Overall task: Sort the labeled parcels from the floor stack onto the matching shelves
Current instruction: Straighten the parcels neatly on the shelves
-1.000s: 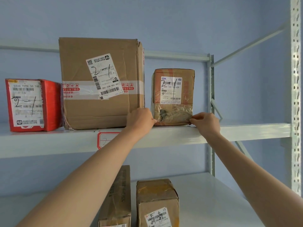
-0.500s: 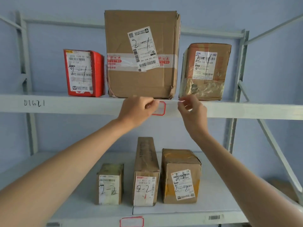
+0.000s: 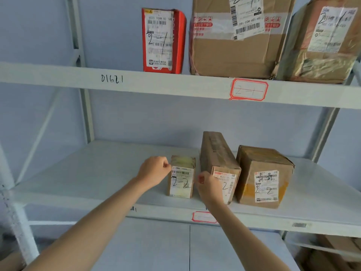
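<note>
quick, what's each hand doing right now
left hand: fingers curled at the small parcel, grip unclear
right hand: curled beside it, grip unclear

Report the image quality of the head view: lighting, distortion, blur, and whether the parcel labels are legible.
Head view: lighting soft and even, no hard shadows or glare. Wide-angle distortion bows the upper shelf edge and tilts the uprights. Slightly soft overall; the hands, left hand and right hand, have smeared edges. The handwritten mark on the small parcel reads clearly; printed text is illegible.
</note>
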